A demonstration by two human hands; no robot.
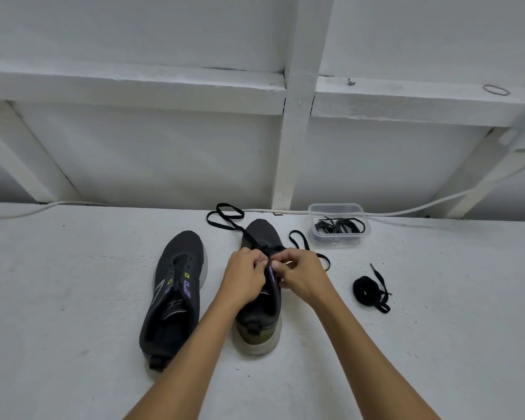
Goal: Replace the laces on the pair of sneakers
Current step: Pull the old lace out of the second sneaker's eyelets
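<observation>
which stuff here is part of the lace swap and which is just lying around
Part of the job:
right sneaker
left sneaker
lace being threaded, both hands on it
coiled lace
tub of laces

Just lying about:
white cable
rubber band

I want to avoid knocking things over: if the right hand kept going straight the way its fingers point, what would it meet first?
The right hand points leftward across the right sneaker, so it would likely meet the left hand first; they look nearly touching, though depth is unclear.

White table [73, 268], sneakers [173, 295], tub [340, 222]
</observation>
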